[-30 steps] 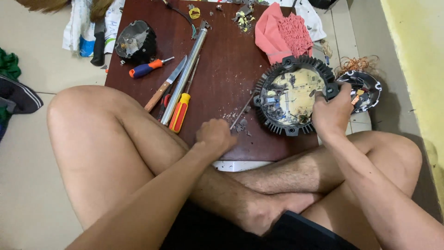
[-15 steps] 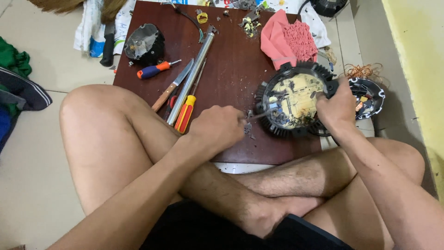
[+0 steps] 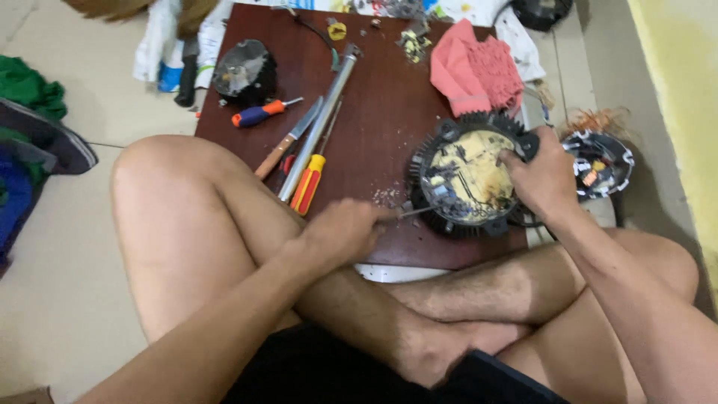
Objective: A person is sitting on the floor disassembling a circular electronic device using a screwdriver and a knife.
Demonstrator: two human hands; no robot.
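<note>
A round black finned housing [image 3: 449, 142] with a yellowish circuit board [image 3: 471, 168] inside lies on the right part of a dark red board [image 3: 381, 97]. My right hand [image 3: 542, 179] grips the housing's right rim. A thin metal tool [image 3: 415, 212] is held in my left hand [image 3: 344, 232], its tip touching the housing's lower left edge. Small crumbs of debris [image 3: 387, 196] lie just left of the housing.
On the board lie a long metal tube [image 3: 321, 120], a knife with a wooden handle [image 3: 288, 142], an orange-yellow screwdriver [image 3: 308, 183], a blue-orange screwdriver [image 3: 258, 114], a black part [image 3: 243, 69] and a pink cloth [image 3: 475, 71]. Another round part [image 3: 598, 161] sits right of the board.
My left hand picked up the thin metal tool from the board and brought its tip to the housing's lower left edge. My right hand stays on the rim.
</note>
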